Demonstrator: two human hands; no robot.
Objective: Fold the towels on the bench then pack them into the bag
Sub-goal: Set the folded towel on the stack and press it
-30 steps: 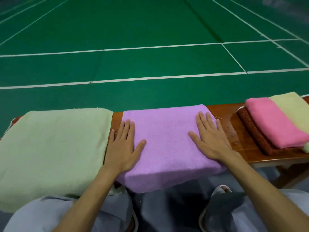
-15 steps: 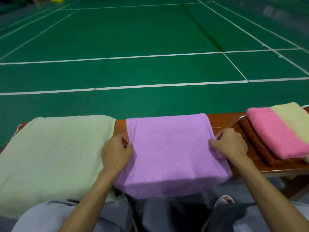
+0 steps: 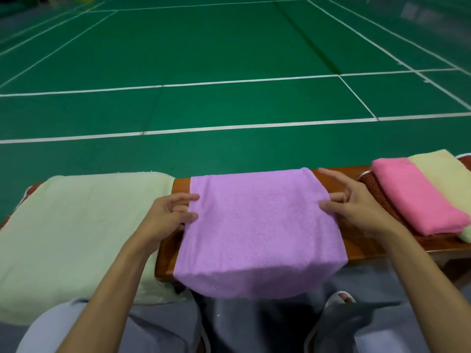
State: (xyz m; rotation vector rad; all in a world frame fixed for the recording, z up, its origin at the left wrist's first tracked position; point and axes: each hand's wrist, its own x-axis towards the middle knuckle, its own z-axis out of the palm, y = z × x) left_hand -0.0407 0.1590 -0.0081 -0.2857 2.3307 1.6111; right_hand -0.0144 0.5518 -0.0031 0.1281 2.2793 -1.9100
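Observation:
A purple towel (image 3: 257,225) lies folded across the middle of the wooden bench (image 3: 167,250), and its near part hangs over the front edge. My left hand (image 3: 163,217) pinches the towel's left edge, thumb on top. At the right edge, my right hand (image 3: 362,207) grips with the thumb on the cloth and the forefinger stretched out. A large pale green towel (image 3: 76,225) is spread flat on the bench to the left. No bag is in view.
On the right end of the bench a folded pink towel (image 3: 415,194) and a cream towel (image 3: 443,174) rest on a dark red one (image 3: 374,189). Beyond the bench is green court floor (image 3: 229,72) with white lines. My knees and a slipper (image 3: 336,299) are below.
My hands lay flat on the purple towel a second ago. They then slid outward to its side edges and closed on them; now the fingers are looser and the edges slightly raised.

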